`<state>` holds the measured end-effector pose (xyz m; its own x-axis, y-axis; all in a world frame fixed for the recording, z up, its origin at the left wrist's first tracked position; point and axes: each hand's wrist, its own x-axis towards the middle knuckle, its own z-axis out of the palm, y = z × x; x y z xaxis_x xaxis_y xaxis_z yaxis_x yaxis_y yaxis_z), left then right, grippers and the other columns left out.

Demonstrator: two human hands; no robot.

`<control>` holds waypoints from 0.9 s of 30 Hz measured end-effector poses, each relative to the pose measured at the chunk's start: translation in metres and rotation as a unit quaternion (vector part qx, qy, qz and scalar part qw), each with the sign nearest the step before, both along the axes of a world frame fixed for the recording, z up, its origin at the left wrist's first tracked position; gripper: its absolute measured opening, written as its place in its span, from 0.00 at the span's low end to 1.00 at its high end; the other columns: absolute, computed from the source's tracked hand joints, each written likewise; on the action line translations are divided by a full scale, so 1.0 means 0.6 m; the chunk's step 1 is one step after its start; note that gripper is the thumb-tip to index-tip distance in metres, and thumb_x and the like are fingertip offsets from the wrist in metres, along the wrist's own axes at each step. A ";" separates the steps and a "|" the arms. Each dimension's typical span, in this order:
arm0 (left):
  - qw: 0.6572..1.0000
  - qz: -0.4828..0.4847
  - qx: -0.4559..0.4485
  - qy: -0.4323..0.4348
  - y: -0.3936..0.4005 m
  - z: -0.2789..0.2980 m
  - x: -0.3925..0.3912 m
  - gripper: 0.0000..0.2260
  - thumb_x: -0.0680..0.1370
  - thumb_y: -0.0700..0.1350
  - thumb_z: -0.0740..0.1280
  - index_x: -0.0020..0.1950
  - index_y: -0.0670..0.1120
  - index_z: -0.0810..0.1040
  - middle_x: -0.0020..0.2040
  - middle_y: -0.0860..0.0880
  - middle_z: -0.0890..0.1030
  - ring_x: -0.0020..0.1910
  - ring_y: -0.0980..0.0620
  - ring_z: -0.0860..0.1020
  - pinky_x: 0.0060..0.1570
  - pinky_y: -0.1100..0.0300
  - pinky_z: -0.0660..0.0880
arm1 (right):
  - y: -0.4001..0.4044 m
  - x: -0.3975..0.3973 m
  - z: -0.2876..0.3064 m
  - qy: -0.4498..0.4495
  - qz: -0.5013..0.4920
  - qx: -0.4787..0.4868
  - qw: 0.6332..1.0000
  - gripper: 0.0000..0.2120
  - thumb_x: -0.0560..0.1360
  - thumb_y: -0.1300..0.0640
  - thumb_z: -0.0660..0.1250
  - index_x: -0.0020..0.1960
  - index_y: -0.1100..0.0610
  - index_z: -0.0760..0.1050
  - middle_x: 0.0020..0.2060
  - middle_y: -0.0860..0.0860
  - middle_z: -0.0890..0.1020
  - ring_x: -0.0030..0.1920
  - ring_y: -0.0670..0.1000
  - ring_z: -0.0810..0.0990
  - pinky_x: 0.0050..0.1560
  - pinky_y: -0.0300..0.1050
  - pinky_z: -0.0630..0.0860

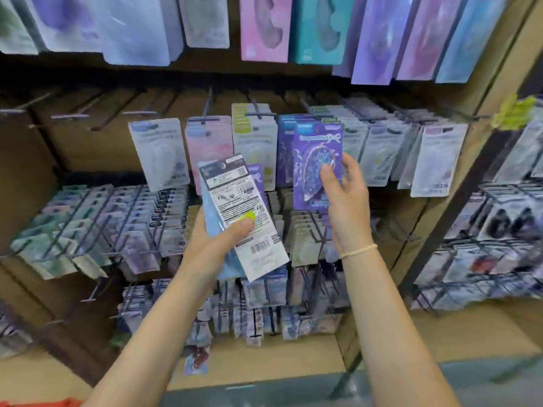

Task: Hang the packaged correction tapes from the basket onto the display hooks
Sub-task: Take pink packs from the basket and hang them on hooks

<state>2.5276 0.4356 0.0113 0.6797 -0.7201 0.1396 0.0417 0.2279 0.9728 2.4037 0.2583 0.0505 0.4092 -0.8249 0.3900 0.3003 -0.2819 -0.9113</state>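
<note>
You're facing a brown pegboard display wall covered in black metal hooks. The middle row's hooks carry hanging carded packs in white, pink, green and purple, while several hooks on the left are bare. Lower rows are packed tight.

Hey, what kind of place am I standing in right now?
Most likely a stationery shop aisle: rows of display hooks hold carded packages, and your hands hold a purple correction tape pack and a stack of packs.
</note>
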 end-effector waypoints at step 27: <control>0.999 0.007 0.024 -0.030 -0.027 0.031 -0.007 0.33 0.68 0.51 0.78 0.71 0.49 0.73 0.61 0.48 0.85 0.58 0.45 0.84 0.61 0.39 0.79 | -0.012 0.012 -0.003 0.259 -0.217 -0.337 0.879 0.19 0.81 0.49 0.64 0.72 0.50 0.73 0.58 0.58 0.72 0.59 0.57 0.71 0.59 0.51 0.68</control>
<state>2.5233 0.4197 0.0297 0.6810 -0.7176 0.1457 -0.0188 0.1818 0.9832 2.4107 0.2514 0.0488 0.3795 -0.5996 0.7046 -0.3745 -0.7959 -0.4757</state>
